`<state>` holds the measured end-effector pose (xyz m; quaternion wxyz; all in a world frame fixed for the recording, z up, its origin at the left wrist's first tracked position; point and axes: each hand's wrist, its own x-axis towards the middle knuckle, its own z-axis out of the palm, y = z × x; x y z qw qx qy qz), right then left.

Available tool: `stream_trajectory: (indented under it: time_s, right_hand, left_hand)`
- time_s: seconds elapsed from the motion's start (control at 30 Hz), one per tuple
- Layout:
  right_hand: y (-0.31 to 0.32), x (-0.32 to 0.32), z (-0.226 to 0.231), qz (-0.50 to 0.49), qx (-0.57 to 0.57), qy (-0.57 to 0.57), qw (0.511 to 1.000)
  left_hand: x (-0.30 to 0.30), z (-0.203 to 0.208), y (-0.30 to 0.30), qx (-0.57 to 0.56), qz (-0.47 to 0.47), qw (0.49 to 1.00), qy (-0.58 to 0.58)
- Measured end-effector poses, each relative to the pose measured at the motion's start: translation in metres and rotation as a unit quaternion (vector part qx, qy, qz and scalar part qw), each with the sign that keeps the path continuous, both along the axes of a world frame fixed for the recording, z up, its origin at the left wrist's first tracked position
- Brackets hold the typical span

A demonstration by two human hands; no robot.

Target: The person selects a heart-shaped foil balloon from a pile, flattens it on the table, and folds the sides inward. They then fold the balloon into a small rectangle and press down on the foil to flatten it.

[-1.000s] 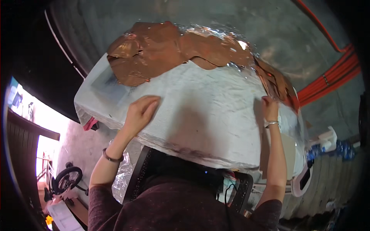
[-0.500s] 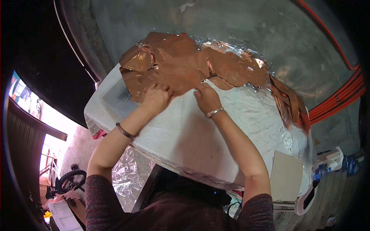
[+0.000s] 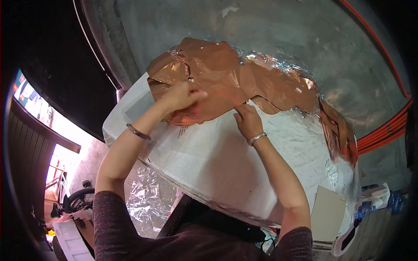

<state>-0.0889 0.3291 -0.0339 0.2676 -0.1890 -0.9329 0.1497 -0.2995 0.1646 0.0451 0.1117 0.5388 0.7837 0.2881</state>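
A creased, shiny copper-coloured film lies over the far part of a white-covered surface. My left hand, blurred by motion and with a dark bangle at the wrist, is over the film's left part. Its fingers look stretched out, and I see nothing held in them. Along the film's near edge, my right hand has its fingers curled and its thumb close to them, pinching that edge. A silver bracelet circles the right wrist. The right fingertips are partly hidden.
Clear crinkled plastic runs along the film's far side by a grey wall. A beige card lies at the near right. Orange pipes run at the right. Silvery foil is at the lower left, near a wheel.
My left hand has lifted from the film's near edge and moved slightly up and right. The film's near left part now lies farther toward me. My right hand stays at the edge.
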Motion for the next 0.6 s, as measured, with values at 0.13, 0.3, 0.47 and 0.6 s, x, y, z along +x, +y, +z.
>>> stream_trajectory:
  time_s: [0.13, 0.3, 0.47, 0.6]
  right_hand:
    - [-0.011, -0.003, 0.006, 0.021, 0.003, 0.058, 0.998]
    - [-0.069, -0.053, -0.011, 0.233, 0.024, 0.084, 0.969]
    - [-0.129, -0.119, 0.017, 0.171, -0.082, 0.089, 0.978]
    - [-0.118, -0.14, 0.018, 0.123, -0.178, -0.04, 0.976]
  left_hand:
    - [-0.054, -0.005, -0.02, 0.007, 0.048, 0.992, 0.113]
    - [-0.062, -0.012, -0.04, -0.01, 0.028, 0.998, 0.055]
    - [-0.068, -0.029, -0.048, 0.051, 0.044, 0.998, -0.009]
    - [-0.065, -0.018, -0.067, 0.105, 0.071, 0.992, -0.005]
